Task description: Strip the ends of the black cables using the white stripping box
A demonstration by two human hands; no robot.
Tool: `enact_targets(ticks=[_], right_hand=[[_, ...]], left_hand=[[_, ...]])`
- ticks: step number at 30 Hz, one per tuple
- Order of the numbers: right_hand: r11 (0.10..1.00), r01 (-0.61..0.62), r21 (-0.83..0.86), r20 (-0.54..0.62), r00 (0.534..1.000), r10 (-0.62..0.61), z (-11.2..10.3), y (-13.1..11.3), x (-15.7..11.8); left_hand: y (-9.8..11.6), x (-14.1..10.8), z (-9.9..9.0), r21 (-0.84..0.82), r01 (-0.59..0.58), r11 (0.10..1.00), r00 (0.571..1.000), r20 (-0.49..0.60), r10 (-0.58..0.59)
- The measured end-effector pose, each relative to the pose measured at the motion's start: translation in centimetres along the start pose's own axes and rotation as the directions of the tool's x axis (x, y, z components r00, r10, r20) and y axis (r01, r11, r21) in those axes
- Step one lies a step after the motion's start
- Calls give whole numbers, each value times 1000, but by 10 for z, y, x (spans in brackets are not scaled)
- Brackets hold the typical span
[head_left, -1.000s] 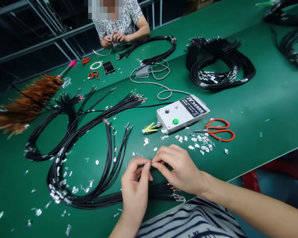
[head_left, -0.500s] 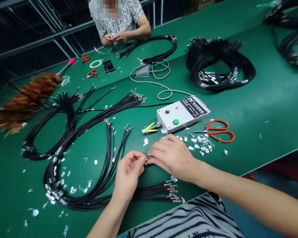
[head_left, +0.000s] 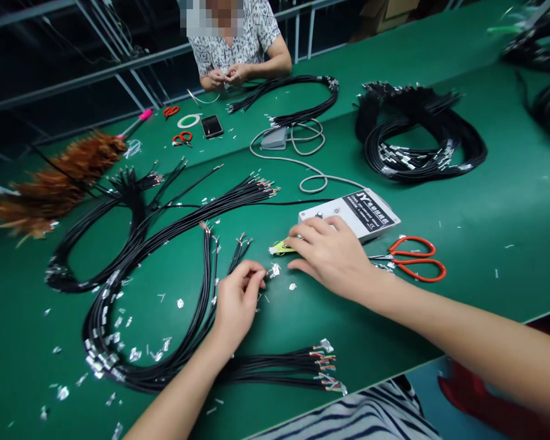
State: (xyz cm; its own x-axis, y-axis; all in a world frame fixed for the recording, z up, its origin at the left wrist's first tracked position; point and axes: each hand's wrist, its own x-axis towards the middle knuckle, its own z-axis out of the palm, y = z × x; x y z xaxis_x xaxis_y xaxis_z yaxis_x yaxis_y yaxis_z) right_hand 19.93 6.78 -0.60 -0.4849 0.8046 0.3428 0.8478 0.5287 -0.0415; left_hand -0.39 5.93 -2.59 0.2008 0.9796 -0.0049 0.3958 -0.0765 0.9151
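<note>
My left hand (head_left: 239,298) is closed in a pinch on the end of a black cable, whose tip barely shows past the fingers. My right hand (head_left: 332,260) reaches over the front of a grey-white control box (head_left: 308,212) with its fingers stretched and the thumb apart. Its fingertips are by the yellow clip (head_left: 282,247) at the box's left end; whether they touch it I cannot tell. Black cables (head_left: 206,269) with stripped ends run beside my left hand. Nearer me lies a row of cable ends with coloured wires (head_left: 325,363). Foil scraps (head_left: 275,270) lie between my hands.
Orange-handled scissors (head_left: 419,259) lie right of the box. Cable coils lie at the left (head_left: 59,269) and back right (head_left: 421,165). A grey pedal (head_left: 274,139) with its cord is behind the box. A feather duster (head_left: 73,174) lies far left. A co-worker (head_left: 241,49) sits opposite.
My right hand has left the cable end at my left fingers and moved up to the clip and box. Its fingers have opened out. My left hand keeps its pinch, slightly higher up.
</note>
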Motion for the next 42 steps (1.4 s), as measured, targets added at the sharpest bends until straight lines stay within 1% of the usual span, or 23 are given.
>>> enact_targets(ticks=[2, 6, 9, 11, 18, 27, 29, 30, 32, 33, 34, 36, 37, 39, 42], right_hand=[[997, -10, -76, 57, 998, 14, 4, 6, 12], [989, 46, -138, 152, 988, -25, 12, 8, 24], [986, 85, -141, 191, 980, -57, 13, 10, 27], [990, 86, -115, 208, 976, -61, 12, 11, 28], [999, 42, -14, 165, 986, -39, 12, 13, 30], [992, 52, -117, 169, 985, -32, 11, 7, 27], [994, 51, -92, 140, 989, -37, 7, 10, 23], [997, 43, -68, 108, 994, -35, 3, 12, 19], [1000, -2, 2, -2, 1000, 2, -6, 18, 7], [998, -43, 45, -72, 996, 46, -11, 22, -2], [991, -89, 98, -150, 983, 103, -15, 25, -12], [965, -161, 206, -300, 928, 219, -20, 29, -35], [957, -179, 228, -347, 904, 251, -20, 30, -46], [962, -153, 228, -324, 920, 223, -15, 28, -64], [974, -127, 189, -300, 937, 180, -3, 23, -76]], left_hand=[[-1, 12, 1, -65, 33, 997, 999, -20, -34], [-3, 27, 6, -99, 38, 994, 998, -39, -42], [-5, 32, 8, -100, 44, 994, 998, -46, -49], [-7, 34, 8, -99, 48, 994, 997, -48, -53], [-8, 39, 12, -94, 47, 994, 998, -33, -50], [-10, 41, 13, -66, 39, 997, 999, -13, -40], [-10, 41, 12, -47, 34, 998, 999, -12, -35], [-11, 41, 12, -38, 31, 999, 999, -12, -32], [-11, 40, 11, -24, 25, 999, 1000, -12, -25], [-11, 40, 11, -19, 21, 1000, 1000, -12, -21], [-10, 40, 11, -16, 17, 1000, 1000, -13, -18], [-10, 39, 10, -12, 9, 1000, 1000, -17, -9], [-10, 39, 10, -10, 4, 1000, 1000, -19, -4], [-10, 40, 10, -5, -6, 1000, 1000, -23, 6], [-12, 41, 10, 19, -20, 1000, 999, -25, 20]])
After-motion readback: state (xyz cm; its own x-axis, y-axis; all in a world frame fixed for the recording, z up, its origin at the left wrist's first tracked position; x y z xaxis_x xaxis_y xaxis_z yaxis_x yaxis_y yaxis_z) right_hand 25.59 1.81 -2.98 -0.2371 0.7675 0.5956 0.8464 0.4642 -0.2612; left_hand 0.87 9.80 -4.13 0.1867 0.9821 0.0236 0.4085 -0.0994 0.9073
